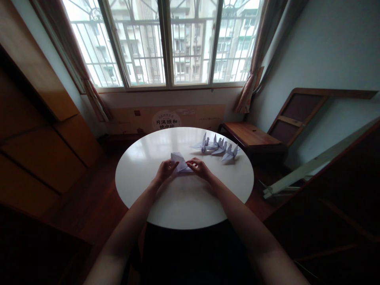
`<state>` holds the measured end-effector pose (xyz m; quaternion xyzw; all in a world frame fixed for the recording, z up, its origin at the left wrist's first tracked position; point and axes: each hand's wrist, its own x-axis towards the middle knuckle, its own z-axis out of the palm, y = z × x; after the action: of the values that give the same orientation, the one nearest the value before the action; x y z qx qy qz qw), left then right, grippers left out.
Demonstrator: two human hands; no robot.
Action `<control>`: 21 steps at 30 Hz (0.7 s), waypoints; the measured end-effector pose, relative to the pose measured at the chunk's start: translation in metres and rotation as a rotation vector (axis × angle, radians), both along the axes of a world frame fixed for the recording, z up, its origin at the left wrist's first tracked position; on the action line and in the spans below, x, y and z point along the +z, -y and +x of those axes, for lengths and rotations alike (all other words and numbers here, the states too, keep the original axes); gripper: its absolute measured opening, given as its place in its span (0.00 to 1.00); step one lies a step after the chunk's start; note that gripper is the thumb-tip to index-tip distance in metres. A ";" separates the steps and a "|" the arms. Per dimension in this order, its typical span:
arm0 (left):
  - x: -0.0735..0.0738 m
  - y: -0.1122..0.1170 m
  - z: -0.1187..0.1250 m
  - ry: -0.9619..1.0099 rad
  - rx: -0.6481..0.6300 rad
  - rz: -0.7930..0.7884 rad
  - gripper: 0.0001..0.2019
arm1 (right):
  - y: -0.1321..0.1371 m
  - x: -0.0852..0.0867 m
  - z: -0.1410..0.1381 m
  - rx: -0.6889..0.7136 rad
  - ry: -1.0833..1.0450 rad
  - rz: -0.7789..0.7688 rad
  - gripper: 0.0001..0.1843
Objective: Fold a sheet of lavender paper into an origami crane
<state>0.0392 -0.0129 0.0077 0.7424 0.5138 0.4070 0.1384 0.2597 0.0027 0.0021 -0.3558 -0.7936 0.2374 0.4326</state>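
A partly folded sheet of pale paper (177, 156) is between my hands, over the middle of the round white table. My left hand (166, 170) grips its left side, thumb lying on the paper. At its right side my right hand (199, 168) pinches an edge between thumb and fingertips. Part of the paper is hidden by my fingers. Several folded paper cranes (218, 145) stand in a cluster on the table, beyond my right hand and to the right.
The round white table (133, 186) reaches close to my body. Behind it on the right is a low wooden bench (252, 134). A printed cardboard panel (127, 118) stands below the barred window (142, 43). Wooden cabinets (38, 158) line the left side.
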 end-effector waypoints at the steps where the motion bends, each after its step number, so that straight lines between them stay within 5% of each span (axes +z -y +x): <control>1: -0.003 -0.003 0.000 0.077 0.016 -0.039 0.25 | 0.000 -0.001 0.000 0.015 0.031 0.009 0.15; 8: -0.010 -0.013 -0.003 0.506 -0.009 -0.206 0.20 | -0.007 -0.014 0.004 -0.138 0.305 0.079 0.06; 12: -0.009 -0.010 -0.006 0.661 0.114 -0.269 0.33 | -0.006 -0.013 0.003 -0.149 0.355 0.101 0.06; 15: -0.010 -0.010 -0.007 0.610 0.155 -0.277 0.34 | -0.001 -0.010 0.000 -0.081 0.369 0.153 0.09; 21: -0.013 -0.019 -0.008 0.456 0.239 -0.319 0.15 | 0.006 -0.004 -0.004 -0.057 0.415 0.117 0.09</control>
<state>0.0313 0.0056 -0.0057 0.5350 0.6105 0.4910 0.3162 0.2561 -0.0037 -0.0018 -0.3936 -0.8678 0.1004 0.2862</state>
